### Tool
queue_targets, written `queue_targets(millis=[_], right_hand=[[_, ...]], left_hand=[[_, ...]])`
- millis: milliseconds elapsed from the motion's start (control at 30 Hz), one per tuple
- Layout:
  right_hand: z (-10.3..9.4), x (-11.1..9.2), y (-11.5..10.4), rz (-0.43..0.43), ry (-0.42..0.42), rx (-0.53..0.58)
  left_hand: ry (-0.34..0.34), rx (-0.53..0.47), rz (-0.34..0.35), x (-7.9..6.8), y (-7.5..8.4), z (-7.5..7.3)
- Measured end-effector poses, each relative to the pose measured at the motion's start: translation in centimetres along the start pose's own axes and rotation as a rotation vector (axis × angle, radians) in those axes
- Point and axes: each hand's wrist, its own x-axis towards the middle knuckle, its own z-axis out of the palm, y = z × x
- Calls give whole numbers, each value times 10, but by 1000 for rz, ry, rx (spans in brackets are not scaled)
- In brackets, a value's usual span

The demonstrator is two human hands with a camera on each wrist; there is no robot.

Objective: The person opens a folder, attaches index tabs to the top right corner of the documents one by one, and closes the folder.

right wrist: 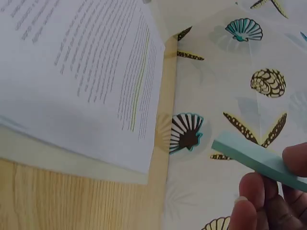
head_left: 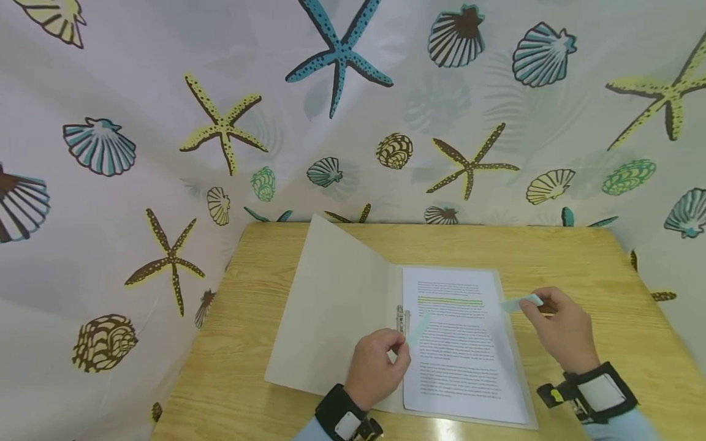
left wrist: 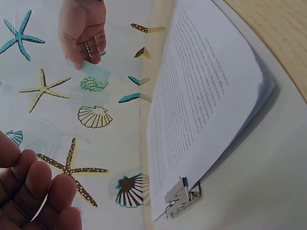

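Observation:
Between thumb and fingers, my left hand point(head_left: 377, 367) pinches a single pale blue-green sticky note strip point(head_left: 421, 327) over the left part of the printed pages point(head_left: 460, 349). My right hand point(head_left: 567, 331) grips a thin pad of matching sticky notes point(right wrist: 254, 158) just past the pages' right edge. Yellow-green highlighter point(head_left: 449, 301) marks a line in the upper text. The pages lie in an open cream folder point(head_left: 331, 318), at a metal clip point(head_left: 403, 320) along the fold. In the left wrist view the strip is hidden behind the curled fingers point(left wrist: 38, 179).
The folder's cover stands tilted up on the left. Beneath everything is a light wooden table point(head_left: 231, 361). A white cloth point(head_left: 353, 141) printed with shells and starfish hangs behind the table and along its sides.

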Motion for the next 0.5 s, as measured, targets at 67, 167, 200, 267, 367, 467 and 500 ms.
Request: queue_targets(millis=[67,167,200,267,367,467,500], right_hand=[[-8,2,11,27,-12,3],[-17,5,26,57,-50,3],[-20,5,30,67,-73,4],[-23,5,39,92,-118,0],[-25,3,53,130,-195,-21],[-25,-1,67,153,-261,-50],[-25,-2,72,161,-283,-59]], left_hand=[[-1,1,4,0,0,0],[3,0,10,0,0,1],[7,2,13,0,0,2],[12,5,12,1,0,2],[19,5,9,2,0,3],[18,1,-2,1,0,4],[17,-2,-6,0,-1,4]])
